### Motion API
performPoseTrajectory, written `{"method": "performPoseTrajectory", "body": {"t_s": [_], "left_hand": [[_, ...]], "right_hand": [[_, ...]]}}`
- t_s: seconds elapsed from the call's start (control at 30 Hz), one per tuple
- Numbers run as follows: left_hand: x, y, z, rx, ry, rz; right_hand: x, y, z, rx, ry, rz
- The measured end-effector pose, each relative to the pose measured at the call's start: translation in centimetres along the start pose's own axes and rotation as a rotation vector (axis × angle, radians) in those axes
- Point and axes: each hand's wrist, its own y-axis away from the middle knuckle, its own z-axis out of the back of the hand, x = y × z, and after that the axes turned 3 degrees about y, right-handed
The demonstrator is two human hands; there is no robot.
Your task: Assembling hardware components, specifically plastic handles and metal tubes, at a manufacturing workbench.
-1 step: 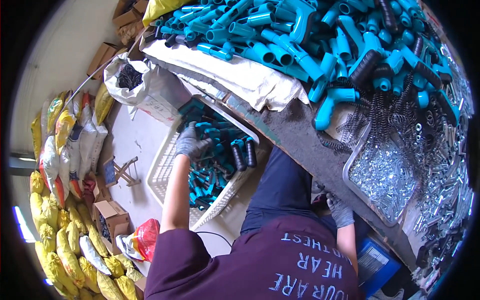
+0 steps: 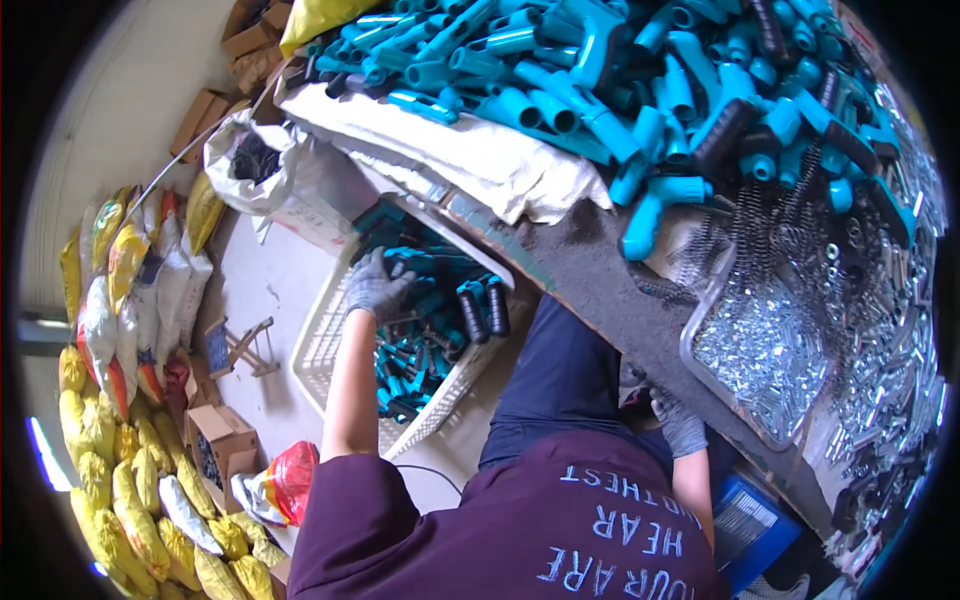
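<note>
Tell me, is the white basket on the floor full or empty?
Partly full. The white basket holds a heap of teal-and-black handle parts filling much of it, and the gloved left hand rests on the pile.

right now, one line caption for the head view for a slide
Gloved left hand reaches into a white basket of teal handles while the right hand rests by the workbench.

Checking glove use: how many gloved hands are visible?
2: the left hand reaches into the white basket of teal handles; the right hand is under the workbench edge.
</note>
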Motion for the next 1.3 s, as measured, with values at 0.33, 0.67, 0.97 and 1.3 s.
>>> {"method": "performPoseTrajectory", "body": {"t_s": [0.33,0.67,0.97,1.3], "left_hand": [[-1.9,3.5,-1.6,-0.067,0.152,-0.078],[-29.2,6.4,8.9,-0.416,0.859,-0.645],[-43.4,11.7,14.7,-0.127,0.910,-1.275],[-46.7,13.8,10.5,0.299,0.730,-1.211]], "right_hand": [[25.3,15.4,15.4,0.102,-0.123,0.247],[24.7,10.4,37.0,-1.130,0.785,-0.713],[28.8,11.3,33.6,-1.201,0.749,-0.472],[29.3,9.2,43.1,-1.015,0.190,-0.358]]}}
